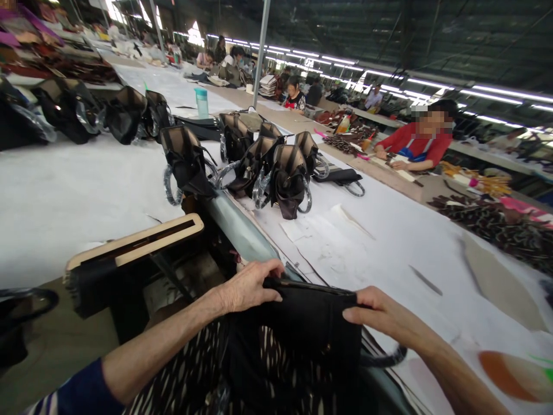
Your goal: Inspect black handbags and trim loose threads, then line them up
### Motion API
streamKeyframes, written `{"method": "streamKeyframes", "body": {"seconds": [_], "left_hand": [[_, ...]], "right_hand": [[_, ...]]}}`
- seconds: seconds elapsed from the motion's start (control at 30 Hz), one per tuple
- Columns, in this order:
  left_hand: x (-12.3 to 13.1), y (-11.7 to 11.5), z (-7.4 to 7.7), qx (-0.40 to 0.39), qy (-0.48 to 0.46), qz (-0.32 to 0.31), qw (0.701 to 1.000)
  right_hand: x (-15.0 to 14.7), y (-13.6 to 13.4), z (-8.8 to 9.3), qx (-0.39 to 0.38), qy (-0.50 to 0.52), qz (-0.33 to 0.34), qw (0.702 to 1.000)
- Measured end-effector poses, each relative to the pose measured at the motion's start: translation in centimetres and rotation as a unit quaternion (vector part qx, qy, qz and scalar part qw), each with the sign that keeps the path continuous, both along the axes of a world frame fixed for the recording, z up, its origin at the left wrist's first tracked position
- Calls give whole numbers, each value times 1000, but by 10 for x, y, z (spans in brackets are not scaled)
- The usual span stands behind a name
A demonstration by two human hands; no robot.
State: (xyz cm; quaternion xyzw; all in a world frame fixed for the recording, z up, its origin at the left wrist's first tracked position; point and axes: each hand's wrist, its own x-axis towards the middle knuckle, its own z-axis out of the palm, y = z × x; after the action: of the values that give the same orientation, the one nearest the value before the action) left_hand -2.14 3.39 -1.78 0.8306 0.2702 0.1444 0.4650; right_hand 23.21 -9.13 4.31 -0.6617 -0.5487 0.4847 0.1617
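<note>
A black handbag [311,317] hangs upright between my two hands, close in front of my body at the table's edge. My left hand [248,285] pinches the left end of its top rim, thumb on the near side. At the right end of the rim, my right hand [380,314] grips with the thumb in front and the fingers behind. A handle wrapped in clear plastic [384,357] sticks out below my right hand. The bag's lower part is dark and hard to make out against patterned cloth.
Several black handbags [289,178] with plastic-wrapped handles stand on the white-covered table [367,230]. A wood-topped frame [138,242] is at my left. Further off are a turquoise bottle [201,104], dark strips [496,225] and a co-worker in red [425,138].
</note>
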Motion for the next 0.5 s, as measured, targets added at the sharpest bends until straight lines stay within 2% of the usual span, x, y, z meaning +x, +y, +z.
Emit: {"method": "streamKeyframes", "body": {"seconds": [0.07, 0.17, 0.5], "left_hand": [[-1, -1, -3, 32, -28, 11, 999], [-2, 0, -6, 63, -66, -27, 996], [2, 5, -13, 74, -75, -43, 994]], "right_hand": [[3, -2, 0, -13, -3, 4, 1000], [5, -3, 0, -28, -1, 11, 1000], [7, -3, -4, -31, -3, 16, 999]]}}
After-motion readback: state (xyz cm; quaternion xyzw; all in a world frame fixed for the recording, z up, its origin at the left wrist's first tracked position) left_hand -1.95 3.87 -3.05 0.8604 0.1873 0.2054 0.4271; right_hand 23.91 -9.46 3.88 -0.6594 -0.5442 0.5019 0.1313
